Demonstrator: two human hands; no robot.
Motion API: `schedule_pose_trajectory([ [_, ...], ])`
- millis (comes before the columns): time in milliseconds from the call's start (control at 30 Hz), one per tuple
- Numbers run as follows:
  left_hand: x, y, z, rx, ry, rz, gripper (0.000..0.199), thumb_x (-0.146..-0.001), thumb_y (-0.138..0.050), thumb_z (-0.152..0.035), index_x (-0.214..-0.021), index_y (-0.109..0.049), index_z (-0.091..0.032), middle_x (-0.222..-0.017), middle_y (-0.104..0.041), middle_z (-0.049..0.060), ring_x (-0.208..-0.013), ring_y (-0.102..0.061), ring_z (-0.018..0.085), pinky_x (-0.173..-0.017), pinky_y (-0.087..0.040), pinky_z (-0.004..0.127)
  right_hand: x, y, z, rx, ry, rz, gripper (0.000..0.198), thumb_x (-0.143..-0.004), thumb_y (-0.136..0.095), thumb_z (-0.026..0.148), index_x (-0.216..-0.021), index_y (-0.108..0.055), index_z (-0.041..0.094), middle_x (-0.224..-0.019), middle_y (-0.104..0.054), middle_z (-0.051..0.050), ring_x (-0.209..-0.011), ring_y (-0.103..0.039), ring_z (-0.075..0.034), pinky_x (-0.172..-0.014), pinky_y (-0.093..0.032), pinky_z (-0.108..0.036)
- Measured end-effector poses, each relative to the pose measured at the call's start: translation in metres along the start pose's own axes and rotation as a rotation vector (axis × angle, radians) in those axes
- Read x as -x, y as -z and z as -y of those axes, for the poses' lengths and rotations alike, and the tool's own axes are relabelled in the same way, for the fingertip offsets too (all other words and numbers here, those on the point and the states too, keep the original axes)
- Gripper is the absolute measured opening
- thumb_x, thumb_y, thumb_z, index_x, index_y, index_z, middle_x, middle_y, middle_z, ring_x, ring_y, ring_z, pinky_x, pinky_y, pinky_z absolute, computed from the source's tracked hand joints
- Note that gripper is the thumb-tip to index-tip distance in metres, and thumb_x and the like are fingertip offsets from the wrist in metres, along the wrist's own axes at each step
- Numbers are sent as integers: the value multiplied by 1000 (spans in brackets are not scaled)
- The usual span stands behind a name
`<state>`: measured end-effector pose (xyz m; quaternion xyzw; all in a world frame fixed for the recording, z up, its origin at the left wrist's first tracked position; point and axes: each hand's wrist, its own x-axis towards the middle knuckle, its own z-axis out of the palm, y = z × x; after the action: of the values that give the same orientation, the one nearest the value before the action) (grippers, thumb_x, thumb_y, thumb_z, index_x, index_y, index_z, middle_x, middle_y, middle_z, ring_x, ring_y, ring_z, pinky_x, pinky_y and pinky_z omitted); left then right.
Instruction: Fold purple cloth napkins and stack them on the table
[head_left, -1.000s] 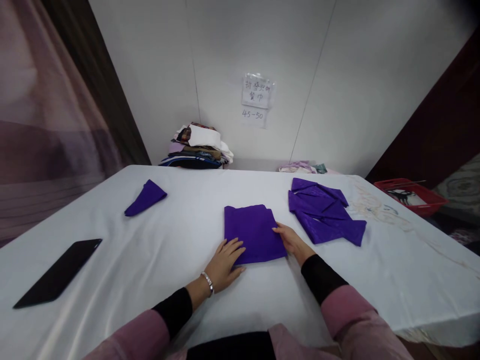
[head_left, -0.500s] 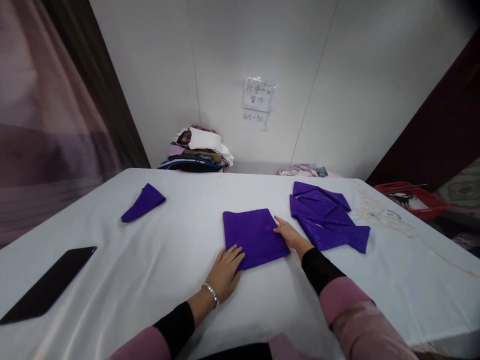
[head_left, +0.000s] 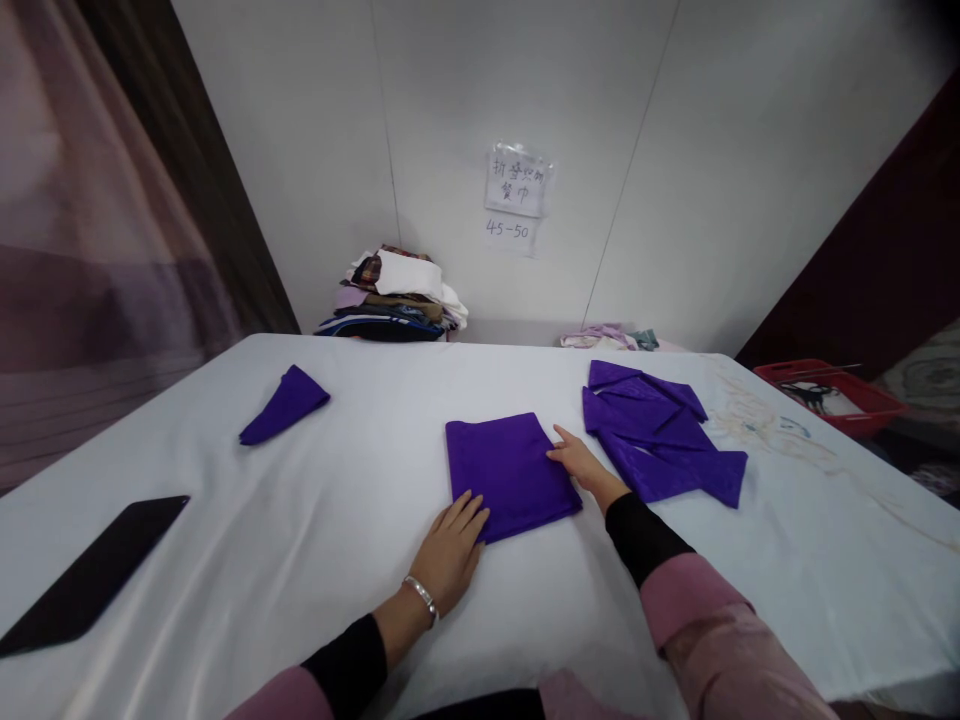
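A purple cloth napkin (head_left: 511, 470), folded into a square, lies flat on the white tablecloth (head_left: 360, 600) in front of me. My left hand (head_left: 451, 550) rests with its fingers stretched over the napkin's lower left corner. At the napkin's right edge is my right hand (head_left: 579, 460), index finger extended and thumb touching the cloth; its other fingers are partly hidden. To the right lies a loose pile of purple napkins (head_left: 660, 430). Far to the left sits one purple napkin folded into a narrow pointed shape (head_left: 285, 405).
A black flat panel (head_left: 94, 575) lies at the left table edge. Behind the table are a stack of folded clothes (head_left: 397, 295) and a smaller cloth heap (head_left: 604, 338). A red basket (head_left: 862, 405) stands beyond the right edge. Paper signs (head_left: 516, 195) hang on the wall.
The view has shifted slightly. Both hands stay in nearly the same places on the square napkin, whose lower right edges now show slightly separated layers.
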<state>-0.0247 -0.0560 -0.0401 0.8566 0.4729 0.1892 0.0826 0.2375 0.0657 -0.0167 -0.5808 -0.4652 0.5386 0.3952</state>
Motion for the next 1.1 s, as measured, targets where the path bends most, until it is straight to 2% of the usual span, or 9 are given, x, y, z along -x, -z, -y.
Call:
schedule_pose_trajectory([
  [133,2,3,-2,-5,25,47,43,-82,-44,-17,-124,-51,-20,-133,-50,7,-129,-36,25,-103,-35,46,9,7,-5,204,73,-96,77,-66,-58,12,-139,-32,15,-96,-63,-5,-73,-59,-16,-74,-47,-32],
  [233,5,6,-3,18,42,81,40,-84,-44,-23,-123,-52,-21,-132,-52,7,-127,-39,25,-103,-33,48,23,1,-11,572,308,-186,63,-74,-53,17,-135,-38,17,-120,-56,-10,-102,-55,-22,-92,-41,-39],
  [333,-1,11,-4,42,42,70,41,-87,-43,-38,-124,-51,-22,-133,-51,7,-128,-38,25,-106,-27,50,41,-21,-15,821,588,-70,54,-83,-45,26,-135,-39,16,-137,-43,-11,-127,-36,-23,-106,-28,-41],
  [400,-15,15,-4,30,55,42,42,-89,-38,-40,-125,-50,-21,-133,-50,7,-129,-36,24,-108,-23,50,52,-40,-17,936,678,78,53,-87,-42,32,-137,-36,17,-142,-37,-10,-133,-27,-22,-109,-21,-43],
  [567,-78,18,12,-118,85,3,44,-90,-33,-33,-129,-46,-17,-142,-39,9,-135,-25,23,-111,-15,47,65,-75,-17,1178,633,242,61,-89,-38,49,-140,-30,18,-147,-26,-10,-137,-15,-26,-108,-9,-52],
  [667,-103,12,34,-202,258,79,56,-88,-34,-44,-134,-40,-11,-147,-29,13,-137,-18,27,-111,-13,47,66,-79,-20,1250,593,230,64,-89,-28,57,-141,-29,19,-149,-22,-10,-137,-13,-27,-107,-7,-54],
  [767,-107,3,54,-220,411,140,70,-87,-28,-56,-138,-31,-9,-148,-23,14,-137,-15,27,-111,-13,47,66,-78,-23,1275,605,211,63,-90,-24,57,-141,-29,21,-149,-21,-9,-137,-13,-26,-107,-8,-52],
  [900,-106,1,66,-217,426,157,72,-86,-24,-59,-140,-28,-11,-150,-20,11,-138,-11,26,-111,-11,47,65,-77,-25,1285,633,200,63,-90,-22,58,-141,-28,21,-149,-22,-9,-137,-15,-25,-107,-10,-52],
  [1100,-104,17,49,-124,427,162,69,-88,-20,-57,-140,-28,-12,-150,-18,12,-138,-13,26,-110,-15,49,65,-76,-23,1267,625,202,65,-90,-25,58,-141,-28,19,-148,-23,-10,-137,-14,-26,-107,-10,-53],
])
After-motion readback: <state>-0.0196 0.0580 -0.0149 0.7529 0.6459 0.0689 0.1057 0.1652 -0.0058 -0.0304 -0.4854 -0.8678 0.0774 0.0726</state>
